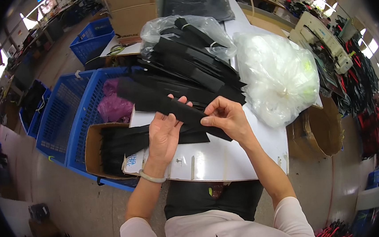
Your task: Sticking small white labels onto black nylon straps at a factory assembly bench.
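Observation:
A long black fabric strip point(145, 97) stretches slantwise over the white tabletop point(242, 165). My left hand point(166, 131) grips it near the middle, thumb in front and fingertips showing beyond its far edge. At the strip's right end, my right hand point(228, 119) pinches it between thumb and fingers. More black strips point(194, 67) lie in a loose pile just beyond my hands, partly in clear plastic. Beside my left wrist, other black strips point(131, 138) reach from an open carton point(92, 146) onto the tabletop.
A large stuffed clear plastic bag point(277, 78) rests at the table's right. Below it stands an open brown carton point(328, 125). Blue crates point(60, 115) line the left side, one with a purple bag point(114, 101). A sewing machine point(321, 41) is at the far right.

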